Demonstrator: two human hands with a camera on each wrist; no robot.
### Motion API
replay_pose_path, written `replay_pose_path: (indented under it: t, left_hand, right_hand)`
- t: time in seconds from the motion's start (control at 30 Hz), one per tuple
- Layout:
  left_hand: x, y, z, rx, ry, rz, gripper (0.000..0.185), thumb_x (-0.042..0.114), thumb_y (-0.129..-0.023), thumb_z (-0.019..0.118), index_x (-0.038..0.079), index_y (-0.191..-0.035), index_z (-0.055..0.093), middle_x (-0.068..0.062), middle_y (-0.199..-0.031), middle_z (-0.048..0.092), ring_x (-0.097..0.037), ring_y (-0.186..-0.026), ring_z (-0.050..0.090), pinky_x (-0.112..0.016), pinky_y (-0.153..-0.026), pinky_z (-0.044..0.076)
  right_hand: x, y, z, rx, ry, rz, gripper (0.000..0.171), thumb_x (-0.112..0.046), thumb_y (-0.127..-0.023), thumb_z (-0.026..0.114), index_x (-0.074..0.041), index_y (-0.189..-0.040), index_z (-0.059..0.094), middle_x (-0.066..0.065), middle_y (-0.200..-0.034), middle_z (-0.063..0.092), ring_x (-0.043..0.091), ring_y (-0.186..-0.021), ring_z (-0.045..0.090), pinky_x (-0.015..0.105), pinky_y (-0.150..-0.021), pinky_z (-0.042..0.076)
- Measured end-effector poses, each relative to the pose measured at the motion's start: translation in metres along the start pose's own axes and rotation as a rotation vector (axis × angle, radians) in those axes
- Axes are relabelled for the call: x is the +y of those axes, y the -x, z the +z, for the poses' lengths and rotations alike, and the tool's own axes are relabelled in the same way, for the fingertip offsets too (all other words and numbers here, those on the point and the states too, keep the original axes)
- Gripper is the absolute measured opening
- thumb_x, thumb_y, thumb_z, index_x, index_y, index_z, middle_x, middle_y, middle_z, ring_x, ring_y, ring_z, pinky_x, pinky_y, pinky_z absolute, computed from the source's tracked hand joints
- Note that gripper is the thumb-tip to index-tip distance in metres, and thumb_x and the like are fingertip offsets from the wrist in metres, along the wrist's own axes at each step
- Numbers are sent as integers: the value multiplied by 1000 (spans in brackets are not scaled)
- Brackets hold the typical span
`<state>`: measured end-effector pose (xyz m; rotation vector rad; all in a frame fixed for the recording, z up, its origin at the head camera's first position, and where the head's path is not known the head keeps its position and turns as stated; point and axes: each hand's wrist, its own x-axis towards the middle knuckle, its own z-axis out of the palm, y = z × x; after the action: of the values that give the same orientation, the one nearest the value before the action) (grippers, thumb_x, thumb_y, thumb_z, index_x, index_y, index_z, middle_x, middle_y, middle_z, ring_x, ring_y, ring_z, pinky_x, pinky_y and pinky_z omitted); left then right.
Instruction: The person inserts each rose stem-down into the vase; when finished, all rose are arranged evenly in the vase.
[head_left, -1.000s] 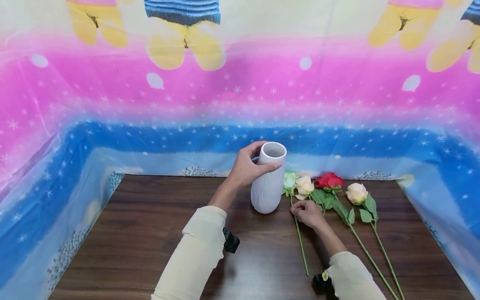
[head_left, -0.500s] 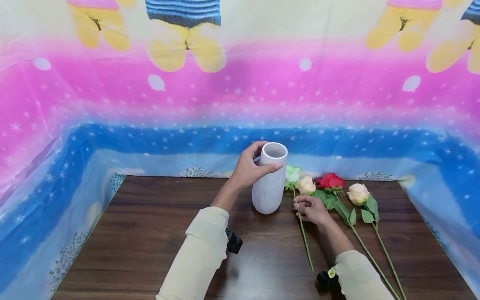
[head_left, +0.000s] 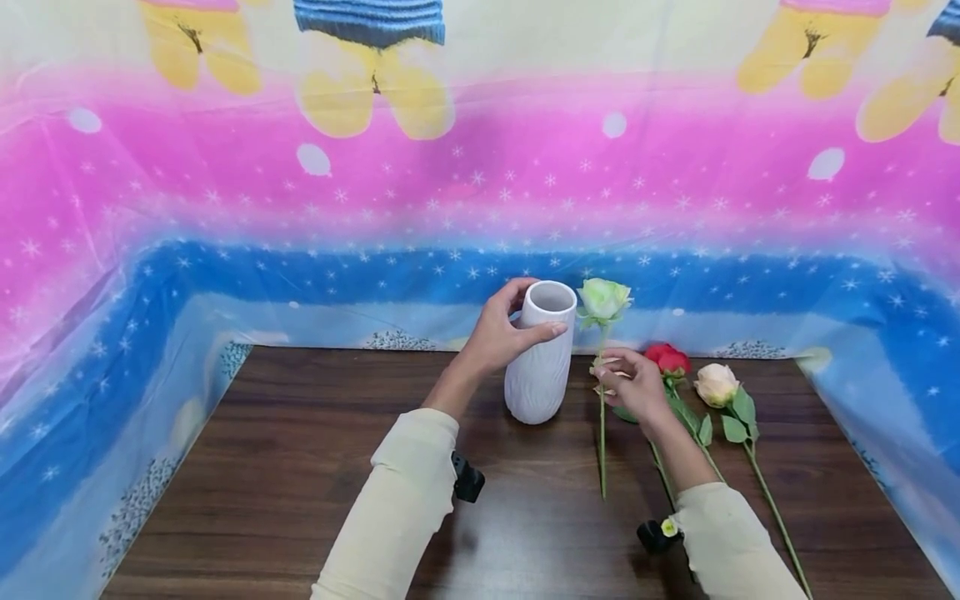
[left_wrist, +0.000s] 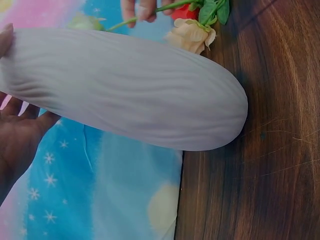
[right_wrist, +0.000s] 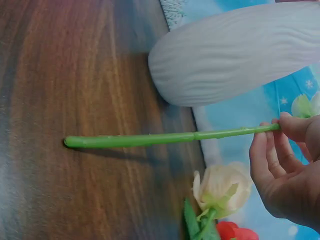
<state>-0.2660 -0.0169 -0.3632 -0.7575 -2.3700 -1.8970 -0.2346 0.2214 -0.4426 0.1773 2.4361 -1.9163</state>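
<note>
A white ribbed vase (head_left: 538,375) stands upright near the table's back edge. My left hand (head_left: 501,329) grips it near the rim, thumb across the front and fingers round the back. Just right of the vase, my right hand (head_left: 633,385) pinches the stem of a pale green rose (head_left: 603,302). The rose is nearly upright, its bloom level with the vase's mouth. In the right wrist view the bare green stem (right_wrist: 150,140) runs from the fingertips down over the table, its cut end lowest.
Right of my right hand lie a red rose (head_left: 666,360) and a cream rose (head_left: 716,385) on the brown wooden table (head_left: 315,483). Another cream rose (right_wrist: 225,187), mostly hidden by the hand in the head view, lies beside the red one. A patterned cloth (head_left: 480,192) hangs behind the table.
My right hand has lifted the green rose off the table and tipped it upright, bloom rising beside the vase. My left hand and the vase have barely moved.
</note>
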Motion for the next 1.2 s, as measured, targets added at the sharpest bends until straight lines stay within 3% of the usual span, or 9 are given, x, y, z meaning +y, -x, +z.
replay_pose_path:
  t: [0.37, 0.8, 1.1, 1.2]
  left_hand:
    - [2, -1, -2, 11, 20, -29, 63, 18, -87, 81, 11, -142, 52, -11, -134, 61, -32, -130, 58, -54, -111, 47]
    - [2, -1, 0, 26, 5, -23, 63, 19, -86, 82, 11, -142, 54, -12, -133, 62, -32, -128, 61, -52, -108, 51]
    - [1, 1, 1, 33, 4, -33, 62, 20, -86, 82, 11, -141, 55, -11, -131, 63, -31, -126, 61, -51, -105, 53]
    - [0, 2, 1, 35, 1, -37, 63, 21, -86, 82, 12, -142, 54, -11, -131, 63, -31, -125, 61, -51, -104, 53]
  right_hand:
    - [-20, 0, -5, 50, -40, -38, 30, -14, -100, 64, -2, -127, 59, -15, -92, 66, 3, -85, 64, 30, -75, 63]
    - [-48, 4, -12, 78, -100, -142, 33, -17, -101, 63, 1, -128, 56, -19, -90, 67, -1, -84, 66, 22, -72, 62]
    - [-60, 5, -14, 105, -136, -234, 5, -20, -102, 63, -20, -106, 66, -21, -90, 70, -2, -82, 69, 20, -72, 61]
    - [-65, 4, -15, 107, -165, -266, 6, -17, -100, 65, -23, -101, 68, -19, -89, 72, -1, -81, 70, 20, -73, 61]
